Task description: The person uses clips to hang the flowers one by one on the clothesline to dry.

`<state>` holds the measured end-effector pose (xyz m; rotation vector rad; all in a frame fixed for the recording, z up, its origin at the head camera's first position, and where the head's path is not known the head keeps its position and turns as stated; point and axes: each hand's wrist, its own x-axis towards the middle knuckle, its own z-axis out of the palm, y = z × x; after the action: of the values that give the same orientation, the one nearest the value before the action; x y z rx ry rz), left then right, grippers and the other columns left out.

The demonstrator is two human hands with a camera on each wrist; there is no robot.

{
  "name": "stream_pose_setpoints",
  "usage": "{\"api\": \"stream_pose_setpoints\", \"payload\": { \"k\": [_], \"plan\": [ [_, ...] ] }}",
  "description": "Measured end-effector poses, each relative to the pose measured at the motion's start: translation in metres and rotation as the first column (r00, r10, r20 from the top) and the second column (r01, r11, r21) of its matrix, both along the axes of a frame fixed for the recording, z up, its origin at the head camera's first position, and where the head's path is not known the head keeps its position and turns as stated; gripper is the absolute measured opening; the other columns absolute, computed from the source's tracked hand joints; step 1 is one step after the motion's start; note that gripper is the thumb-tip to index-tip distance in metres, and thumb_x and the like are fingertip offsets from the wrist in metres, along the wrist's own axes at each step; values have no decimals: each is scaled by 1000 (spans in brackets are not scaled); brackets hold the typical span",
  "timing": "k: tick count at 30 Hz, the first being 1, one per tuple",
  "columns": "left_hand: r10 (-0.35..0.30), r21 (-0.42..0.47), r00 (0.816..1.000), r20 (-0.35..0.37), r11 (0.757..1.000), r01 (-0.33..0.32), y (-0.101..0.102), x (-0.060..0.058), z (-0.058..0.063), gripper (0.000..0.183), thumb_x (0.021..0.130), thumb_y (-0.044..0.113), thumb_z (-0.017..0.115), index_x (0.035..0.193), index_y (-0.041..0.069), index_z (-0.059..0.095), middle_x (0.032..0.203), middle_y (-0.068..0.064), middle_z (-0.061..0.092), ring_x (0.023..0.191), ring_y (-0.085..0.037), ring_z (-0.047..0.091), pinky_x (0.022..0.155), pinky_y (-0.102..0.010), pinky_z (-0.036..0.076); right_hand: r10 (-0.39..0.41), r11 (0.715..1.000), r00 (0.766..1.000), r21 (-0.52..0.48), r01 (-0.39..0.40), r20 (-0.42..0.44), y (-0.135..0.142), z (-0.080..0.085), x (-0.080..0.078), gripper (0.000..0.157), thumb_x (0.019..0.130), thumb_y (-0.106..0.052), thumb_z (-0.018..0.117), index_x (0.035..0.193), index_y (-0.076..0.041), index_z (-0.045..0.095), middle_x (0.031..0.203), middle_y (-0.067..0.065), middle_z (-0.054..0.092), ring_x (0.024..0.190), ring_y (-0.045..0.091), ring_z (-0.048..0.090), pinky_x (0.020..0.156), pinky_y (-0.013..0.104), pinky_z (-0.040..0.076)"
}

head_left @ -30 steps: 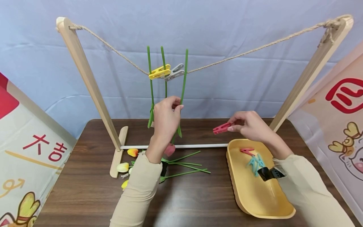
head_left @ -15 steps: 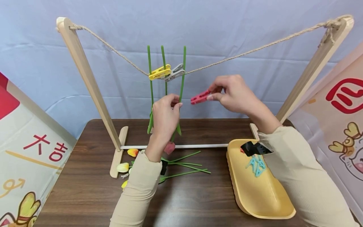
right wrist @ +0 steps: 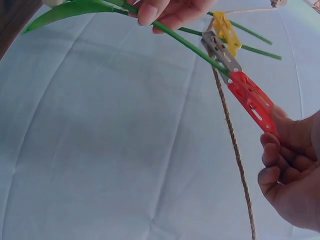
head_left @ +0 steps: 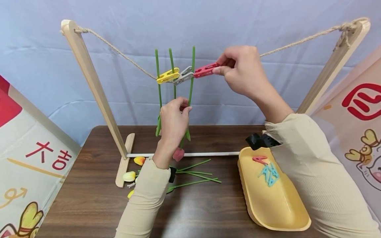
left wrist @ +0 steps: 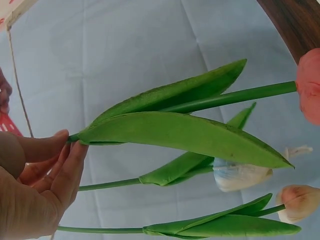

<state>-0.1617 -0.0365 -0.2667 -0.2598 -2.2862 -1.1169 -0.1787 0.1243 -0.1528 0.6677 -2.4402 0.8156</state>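
With thumb and fingertips, my left hand (head_left: 175,117) pinches the stem of an upside-down artificial pink tulip (head_left: 178,154), just above its leaves. My right hand (head_left: 242,71) pinches the handles of a red clothespin (head_left: 206,70). The clothespin's tip is right at the tulip's stem, beside the rope (right wrist: 232,135). To the left, a yellow clothespin (head_left: 168,76) and a grey clothespin (head_left: 184,76) sit on the rope with two more tulips hanging head down. In the left wrist view, a white tulip (left wrist: 240,175) and a pale orange tulip (left wrist: 295,202) hang below the pink one.
Wooden posts (head_left: 92,86) and a white rod (head_left: 214,154) form the rope's frame. Several tulips, one of them orange-yellow (head_left: 139,161), lie on the brown table (head_left: 202,211). At right, a yellow bin (head_left: 250,198) contains a red clothespin (head_left: 260,160) and several blue clothespins (head_left: 270,175).
My right hand has risen and moved left, bringing the red clothespin from above the bin to the tulip's stem at the rope. My left hand has shifted the stem slightly left.
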Motion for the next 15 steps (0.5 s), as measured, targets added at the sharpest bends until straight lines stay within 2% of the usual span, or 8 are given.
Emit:
{"api": "stream_pose_setpoints", "payload": {
  "k": [5,15],
  "plan": [
    [2,1,1000,-2,1000,-2,0,-1,0,9,82,5,67,89,-1,69,83,-9,68,74,-20,63,70,-34,47,-41,999,999,-10,41,-19,-4,1,0,11,83,-4,64,83,7,67,77,17,64,60,20,50,53,20,34],
    [6,-1,1000,-9,1000,-6,-2,-2,-2,10,82,5,67,89,-1,69,83,-10,68,74,-20,63,72,-35,47,-73,994,997,79,74,-14,-8,1,-2,10,82,-1,62,77,7,66,74,18,63,65,26,50,56,29,33]
  ]
}}
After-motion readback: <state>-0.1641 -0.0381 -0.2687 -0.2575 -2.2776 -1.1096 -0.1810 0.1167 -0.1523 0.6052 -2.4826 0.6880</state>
